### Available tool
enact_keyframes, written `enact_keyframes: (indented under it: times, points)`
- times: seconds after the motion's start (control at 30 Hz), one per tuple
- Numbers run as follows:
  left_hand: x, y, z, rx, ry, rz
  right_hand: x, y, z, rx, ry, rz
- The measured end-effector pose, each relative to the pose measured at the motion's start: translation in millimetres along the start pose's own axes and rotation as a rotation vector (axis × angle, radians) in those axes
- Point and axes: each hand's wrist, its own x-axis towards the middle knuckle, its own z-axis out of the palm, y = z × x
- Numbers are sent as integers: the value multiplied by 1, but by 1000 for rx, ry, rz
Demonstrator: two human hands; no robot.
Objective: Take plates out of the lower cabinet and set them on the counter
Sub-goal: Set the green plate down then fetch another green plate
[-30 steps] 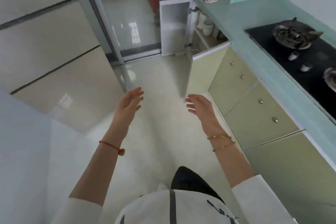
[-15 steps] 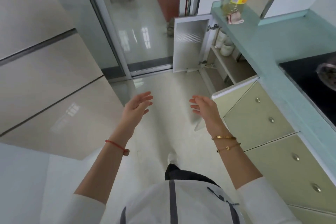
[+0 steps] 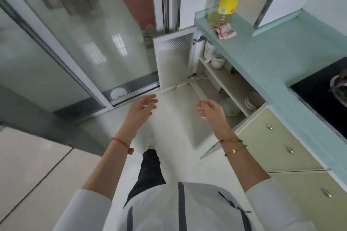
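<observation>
Plates (image 3: 250, 102) stacked face-up in open lower cabinet (image 3: 226, 80), left hand (image 3: 142, 108) and right hand (image 3: 211, 109) empty, fingers relaxed

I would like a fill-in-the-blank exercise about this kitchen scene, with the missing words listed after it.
1. The far door of the lower cabinet stands ___.
2. The left hand and the right hand hold ___.
3. The stack of plates lies ___ the lower cabinet.
4. The yellow-labelled bottle stands on the ___.
Missing words: open; nothing; inside; counter.

Two hands, left hand (image 3: 143, 106) and right hand (image 3: 211, 108); one bottle (image 3: 228, 0); one plate stack (image 3: 250, 102); two open cabinet doors (image 3: 173, 62); three drawer knobs (image 3: 290, 150).
</observation>
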Motion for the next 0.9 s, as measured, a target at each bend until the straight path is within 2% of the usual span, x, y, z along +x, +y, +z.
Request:
enact_keyframes:
  times: [0.23,0.4,0.5,0.63,0.9]
  points:
    - [172,38,3,152,-266,30,104,-25,38,59,235,128]
    - [264,57,30,348,-465,26,158,-35,45,30,372,228]
    - [307,62,61,461,-611,22,186,-33,35,1,460,295]
    - [352,60,111,547,-725,-12,223,-20,14,-7,525,366]
    - [437,14,219,593,-849,46,314,53,-29,-24,610,479]
